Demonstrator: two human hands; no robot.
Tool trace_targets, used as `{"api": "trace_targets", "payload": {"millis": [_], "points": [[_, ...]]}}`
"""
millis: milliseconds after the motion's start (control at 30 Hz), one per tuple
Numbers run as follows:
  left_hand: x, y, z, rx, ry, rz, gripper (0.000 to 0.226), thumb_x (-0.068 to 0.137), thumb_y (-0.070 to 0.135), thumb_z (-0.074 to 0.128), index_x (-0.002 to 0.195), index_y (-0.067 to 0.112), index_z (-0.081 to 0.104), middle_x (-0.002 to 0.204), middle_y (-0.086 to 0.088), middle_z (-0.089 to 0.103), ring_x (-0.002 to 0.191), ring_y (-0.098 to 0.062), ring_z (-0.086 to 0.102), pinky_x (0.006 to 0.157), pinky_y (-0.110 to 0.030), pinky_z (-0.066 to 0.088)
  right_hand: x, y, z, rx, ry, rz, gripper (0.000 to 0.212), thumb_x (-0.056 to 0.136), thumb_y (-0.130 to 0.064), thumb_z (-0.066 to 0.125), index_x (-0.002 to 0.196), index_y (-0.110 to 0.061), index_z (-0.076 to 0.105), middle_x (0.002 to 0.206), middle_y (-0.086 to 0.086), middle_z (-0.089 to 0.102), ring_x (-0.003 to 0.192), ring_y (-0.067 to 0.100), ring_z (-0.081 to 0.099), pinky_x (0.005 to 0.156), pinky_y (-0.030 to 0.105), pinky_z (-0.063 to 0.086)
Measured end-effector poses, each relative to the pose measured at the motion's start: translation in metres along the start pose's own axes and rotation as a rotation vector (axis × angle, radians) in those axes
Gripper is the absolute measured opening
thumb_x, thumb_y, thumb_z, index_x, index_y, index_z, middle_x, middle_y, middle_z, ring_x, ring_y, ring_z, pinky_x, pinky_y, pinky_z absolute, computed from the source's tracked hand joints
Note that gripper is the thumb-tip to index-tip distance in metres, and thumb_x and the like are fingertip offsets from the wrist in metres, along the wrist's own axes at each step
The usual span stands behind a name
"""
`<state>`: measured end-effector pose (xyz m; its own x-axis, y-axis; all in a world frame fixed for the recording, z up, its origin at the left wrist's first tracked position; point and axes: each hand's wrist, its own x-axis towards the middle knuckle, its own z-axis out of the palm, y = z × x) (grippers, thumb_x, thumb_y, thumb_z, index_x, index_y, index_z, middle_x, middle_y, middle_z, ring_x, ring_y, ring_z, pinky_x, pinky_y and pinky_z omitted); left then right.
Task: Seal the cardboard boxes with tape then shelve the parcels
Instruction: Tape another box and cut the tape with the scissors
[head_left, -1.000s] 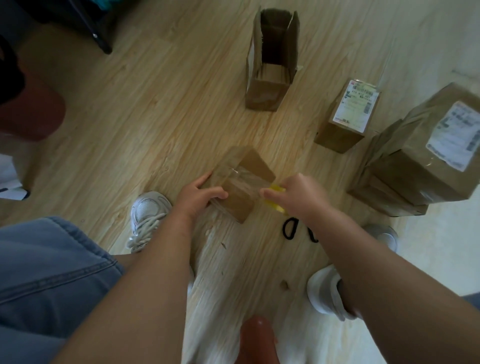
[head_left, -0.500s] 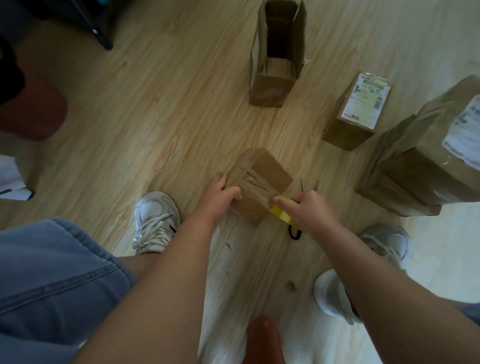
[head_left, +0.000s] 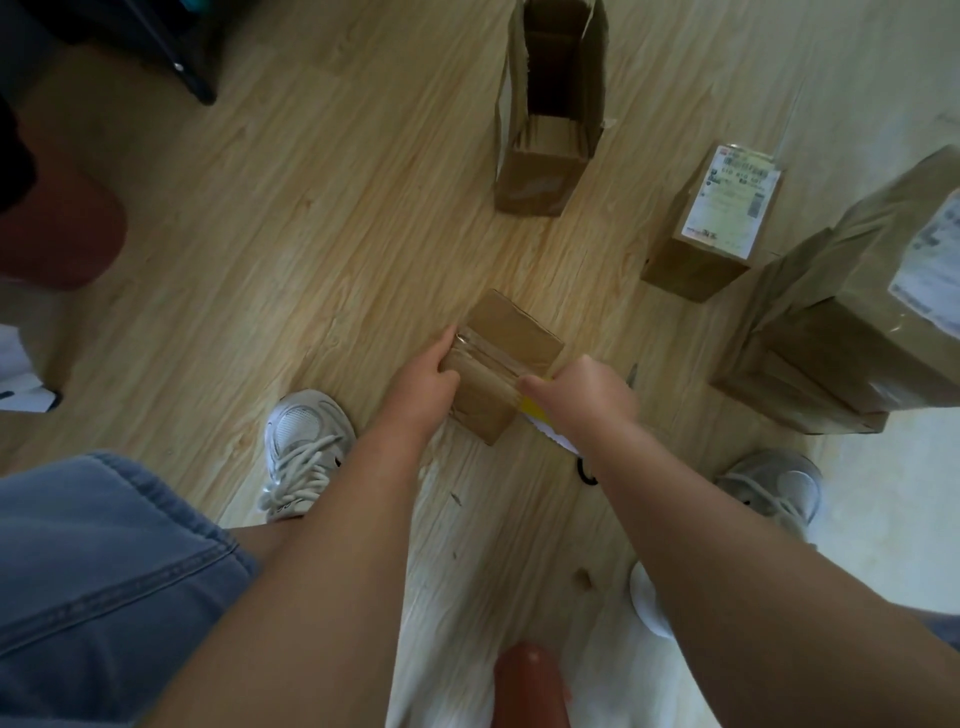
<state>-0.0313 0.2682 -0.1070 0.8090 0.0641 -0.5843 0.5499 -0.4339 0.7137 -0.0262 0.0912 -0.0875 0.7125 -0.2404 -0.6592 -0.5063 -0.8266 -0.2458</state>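
I note the box (head_left: 511, 358) on the floor (head_left: 311, 249); left hand (head_left: 423, 382) grips its near side, right hand (head_left: 587, 395) clasps the tape roll (head_left: 535, 411) against it. Risk: box slides, tape creases

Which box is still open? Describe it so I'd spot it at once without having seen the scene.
On the wooden floor, look past the small box nearest the person to the top edge of the view. The open box stands there, left of the labelled box. Unlike every other box, its flaps stand up and its inside shows.
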Motion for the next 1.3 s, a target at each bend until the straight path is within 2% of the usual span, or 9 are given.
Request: {"api": "trace_targets", "payload": {"millis": [200, 300, 533, 700, 767, 900, 1100, 1200, 1300], "points": [[0.02, 0.005, -0.001, -0.008, 0.076, -0.038, 0.041, 0.097, 0.031, 0.055, 0.137, 0.02, 0.058, 0.14, -0.005, 0.057, 0.13, -0.02, 0.051, 0.107, -0.028, 0.038, 0.002, -0.011, 0.003, -0.094, 0.023, 0.002, 0.044, 0.092, -0.05, 0.057, 0.067, -0.014, 0.051, 0.066, 0.0, 0.055, 0.055, 0.017, 0.051, 0.05, 0.021, 0.032], [0.025, 0.004, 0.002, 0.015, 0.217, -0.035, 0.042, 0.091, 0.034, 0.067, 0.13, 0.018, 0.065, 0.131, -0.002, 0.065, 0.123, -0.018, 0.057, 0.093, -0.022, 0.04, 0.003, -0.016, 0.003, -0.105, 0.013, -0.005, 0.042, 0.093, -0.052, 0.056, 0.073, -0.014, 0.056, 0.07, 0.0, 0.059, 0.059, 0.016, 0.054, 0.049, 0.022, 0.034], [0.036, 0.003, 0.005, 0.116, 0.288, -0.061, 0.039, 0.086, 0.034, 0.073, 0.122, 0.02, 0.068, 0.121, 0.001, 0.068, 0.112, -0.02, 0.062, 0.092, -0.032, 0.047, 0.008, -0.026, 0.005, -0.135, 0.013, 0.019, 0.034, 0.093, -0.045, 0.056, 0.076, -0.015, 0.057, 0.075, 0.001, 0.062, 0.063, 0.017, 0.058, 0.049, 0.023, 0.035], [0.031, 0.009, 0.014, 0.18, 0.321, -0.048, 0.033, 0.093, 0.035, 0.063, 0.121, 0.018, 0.065, 0.119, -0.001, 0.068, 0.111, -0.024, 0.062, 0.08, -0.028, 0.042, 0.009, -0.025, 0.007, -0.13, 0.011, 0.023, 0.036, 0.093, -0.047, 0.056, 0.077, -0.015, 0.059, 0.075, 0.001, 0.063, 0.064, 0.018, 0.06, 0.051, 0.023, 0.037], [0.034, 0.006, 0.011, 0.178, 0.254, -0.05, 0.045, 0.094, 0.043, 0.061, 0.13, 0.017, 0.061, 0.128, -0.004, 0.064, 0.119, -0.026, 0.058, 0.089, -0.031, 0.045, 0.007, -0.024, 0.008, -0.117, -0.007, 0.017, 0.039, 0.093, -0.052, 0.055, 0.082, -0.015, 0.062, 0.077, 0.002, 0.064, 0.067, 0.019, 0.062, 0.051, 0.024, 0.038], [0.042, -0.001, 0.002, 0.195, 0.092, -0.032, 0.049, 0.092, 0.045, 0.063, 0.132, 0.018, 0.063, 0.129, -0.004, 0.065, 0.121, -0.024, 0.058, 0.101, -0.036, 0.047, 0.009, -0.01, 0.01, 0.004, -0.068, -0.023, 0.053, 0.089, -0.063, 0.058, 0.084, -0.01, 0.066, 0.072, 0.001, 0.065, 0.063, 0.019, 0.063, 0.052, 0.025, 0.04], [0.042, -0.005, 0.003, 0.184, 0.157, -0.022, 0.049, 0.089, 0.05, 0.065, 0.13, 0.024, 0.064, 0.125, 0.001, 0.068, 0.118, -0.02, 0.06, 0.096, -0.035, 0.049, 0.004, 0.021, -0.002, 0.391, -0.249, -0.092, 0.065, 0.084, -0.06, 0.068, 0.099, 0.003, 0.072, 0.064, 0.005, 0.06, 0.061, 0.02, 0.066, 0.057, 0.031, 0.053], [0.038, -0.006, 0.008, 0.284, 0.214, 0.002, 0.047, 0.091, 0.053, 0.06, 0.131, 0.029, 0.063, 0.124, 0.001, 0.068, 0.116, -0.022, 0.06, 0.088, -0.033, 0.047, 0.003, 0.024, 0.005, 0.345, -0.186, -0.094, 0.064, 0.085, -0.059, 0.067, 0.089, 0.005, 0.07, 0.054, 0.001, 0.053, 0.05, 0.015, 0.056, 0.051, 0.028, 0.042], [0.037, -0.004, 0.009, 0.416, 0.249, 0.014, 0.047, 0.094, 0.057, 0.053, 0.133, 0.032, 0.06, 0.123, -0.001, 0.068, 0.115, -0.024, 0.06, 0.081, -0.033, 0.043, 0.003, 0.015, 0.01, 0.299, -0.157, -0.072, 0.05, 0.086, -0.053, 0.065, 0.067, -0.007, 0.063, 0.044, -0.004, 0.048, 0.047, 0.016, 0.053, 0.055, 0.031, 0.041]]}}
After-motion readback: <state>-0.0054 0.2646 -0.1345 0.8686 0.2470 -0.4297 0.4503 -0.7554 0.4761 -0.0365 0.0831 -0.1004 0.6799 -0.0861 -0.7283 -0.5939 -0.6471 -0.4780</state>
